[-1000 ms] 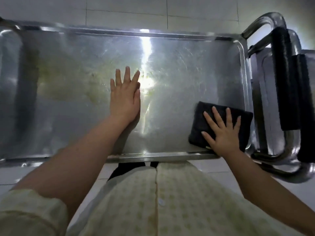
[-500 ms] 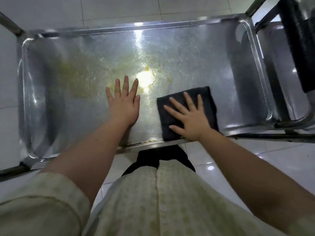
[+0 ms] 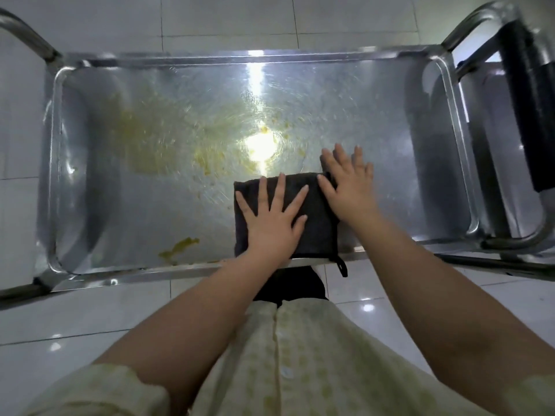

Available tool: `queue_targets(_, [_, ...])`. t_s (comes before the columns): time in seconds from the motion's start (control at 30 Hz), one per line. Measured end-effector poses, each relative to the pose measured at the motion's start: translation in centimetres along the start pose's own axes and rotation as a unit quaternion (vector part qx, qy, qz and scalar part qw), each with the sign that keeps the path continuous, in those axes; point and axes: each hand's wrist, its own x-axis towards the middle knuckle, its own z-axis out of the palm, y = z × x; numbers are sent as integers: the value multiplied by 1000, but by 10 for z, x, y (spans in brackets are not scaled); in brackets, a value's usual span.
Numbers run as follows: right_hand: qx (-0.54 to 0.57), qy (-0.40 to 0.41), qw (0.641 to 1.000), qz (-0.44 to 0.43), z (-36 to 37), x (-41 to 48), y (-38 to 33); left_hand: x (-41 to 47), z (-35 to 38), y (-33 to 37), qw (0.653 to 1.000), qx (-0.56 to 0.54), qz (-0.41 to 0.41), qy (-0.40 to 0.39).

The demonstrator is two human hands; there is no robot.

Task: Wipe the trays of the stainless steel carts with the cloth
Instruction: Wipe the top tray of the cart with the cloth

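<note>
Pressing dark cloth [image 3: 319,232] on stained tray [image 3: 114,205], left hand [image 3: 271,225] spread flat; right hand [image 3: 350,189] spread at cloth's edge

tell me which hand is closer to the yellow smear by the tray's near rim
Left. The left hand lies flat on the dark cloth, to the right of the smear; the right hand sits farther right, over the cloth's far right corner.
</note>
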Motion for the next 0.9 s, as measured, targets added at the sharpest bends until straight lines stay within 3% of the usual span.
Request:
queue_targets(0.17, [-24,-2,1000,13,-10,59,13,-2,8,-2,999,21,-25,27])
queue_targets(0.37, [-49,13,999,1,-1,67,22,11,2,-2,998,22,-46,36])
queue_targets(0.5, [-50,25,998,2,3,71,25,75,-16,-34,995,14,-89,53])
queue_targets(0.7, [-55,37,998,0,9,72,27,165,-47,-65,996,27,-71,35])
queue_targets(0.9, [-36,24,999,3,8,73,27,126,-30,-42,995,16,-86,57])
